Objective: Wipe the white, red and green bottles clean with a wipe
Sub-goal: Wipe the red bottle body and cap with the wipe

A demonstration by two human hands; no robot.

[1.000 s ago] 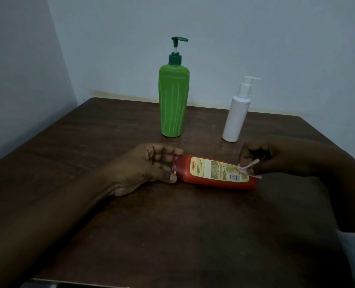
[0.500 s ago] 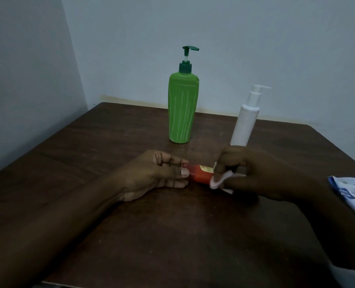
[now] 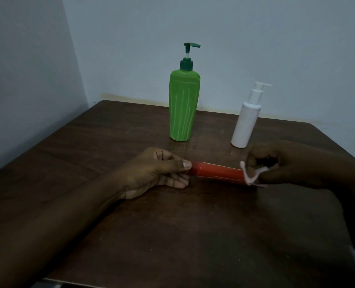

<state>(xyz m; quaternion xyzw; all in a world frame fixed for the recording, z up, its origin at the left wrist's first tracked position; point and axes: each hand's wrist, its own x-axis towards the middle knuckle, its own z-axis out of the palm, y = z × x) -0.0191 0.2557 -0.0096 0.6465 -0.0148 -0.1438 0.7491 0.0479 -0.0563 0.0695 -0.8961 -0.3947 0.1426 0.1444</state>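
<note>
Fingers of left hand (image 3: 151, 172) pinch red bottle (image 3: 218, 173); right hand (image 3: 286, 163) pinches wipe (image 3: 249, 177).

3 bottles: 1 green pump bottle (image 3: 184, 107), 1 white pump bottle (image 3: 246, 123), 1 red bottle (image 3: 218, 173). 1 wipe (image 3: 251, 175). 2 hands: left hand (image 3: 153, 173), right hand (image 3: 286, 163). 1 bench (image 3: 172, 235).

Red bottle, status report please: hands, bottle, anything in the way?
Left hand pinches red bottle at cap end, held level. Right hand holds wipe against its other end. Green bottle, white bottle upright behind, clear of the work.
</note>
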